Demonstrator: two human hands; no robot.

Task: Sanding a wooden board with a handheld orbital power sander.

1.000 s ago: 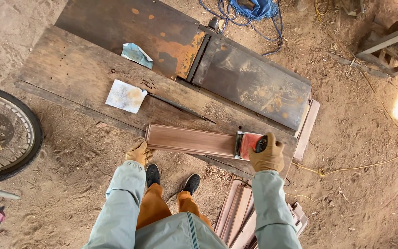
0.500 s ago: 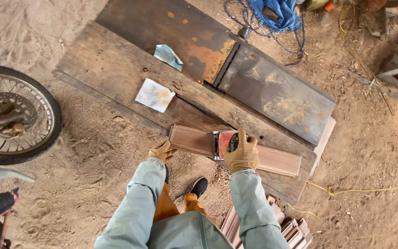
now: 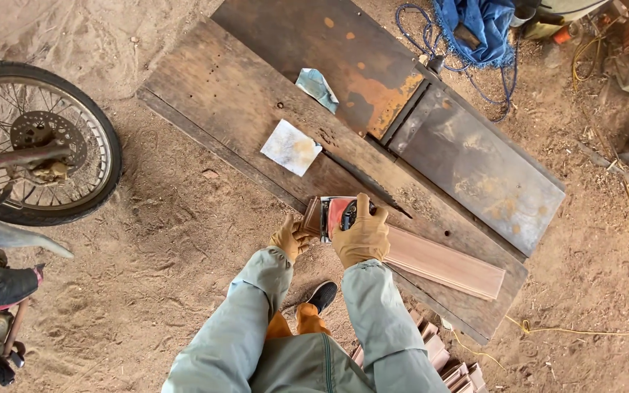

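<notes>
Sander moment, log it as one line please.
right hand on red sander | left hand steadies board end | on workbench

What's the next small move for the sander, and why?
Probably run the sander back right along the board. The right hand has it at the left end, beside the left hand gripping that end; the rest stretches away to the right.

Gloved hands: right (image 3: 362, 236) grips red sander (image 3: 338, 215); left (image 3: 290, 238) steadies plank (image 3: 442, 262).
</notes>
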